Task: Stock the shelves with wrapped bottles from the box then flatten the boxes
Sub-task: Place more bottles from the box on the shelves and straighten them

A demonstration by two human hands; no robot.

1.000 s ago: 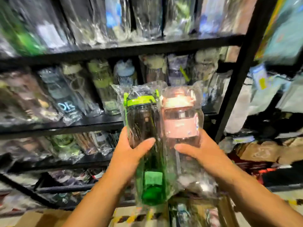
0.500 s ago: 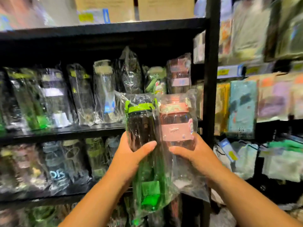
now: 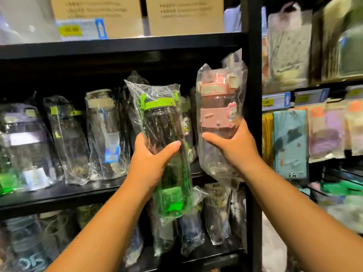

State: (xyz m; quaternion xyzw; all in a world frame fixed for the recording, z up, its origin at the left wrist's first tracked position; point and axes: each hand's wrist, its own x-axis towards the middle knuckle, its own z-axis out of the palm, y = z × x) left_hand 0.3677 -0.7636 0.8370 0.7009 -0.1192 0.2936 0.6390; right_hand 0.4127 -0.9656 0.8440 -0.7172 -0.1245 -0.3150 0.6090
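My left hand (image 3: 151, 163) grips a plastic-wrapped bottle with a green lid (image 3: 163, 122) around its middle, held upright in front of the black shelf (image 3: 82, 190). My right hand (image 3: 233, 148) grips a wrapped clear bottle with a pink lid and pink band (image 3: 218, 107), raised a little higher near the shelf's right post (image 3: 253, 114). The two bottles are apart. Several wrapped bottles (image 3: 104, 134) stand in a row on the shelf behind and to the left. No box is in view.
Cardboard cartons (image 3: 184, 14) sit on the top shelf. More wrapped bottles (image 3: 216, 216) fill the shelf below. To the right of the post hang packaged goods (image 3: 290, 142) and price labels (image 3: 275, 102).
Both hands have risen and moved apart with their bottles; the pink-lidded bottle went up and to the right. The view has tilted up to a higher shelf with cartons on top.
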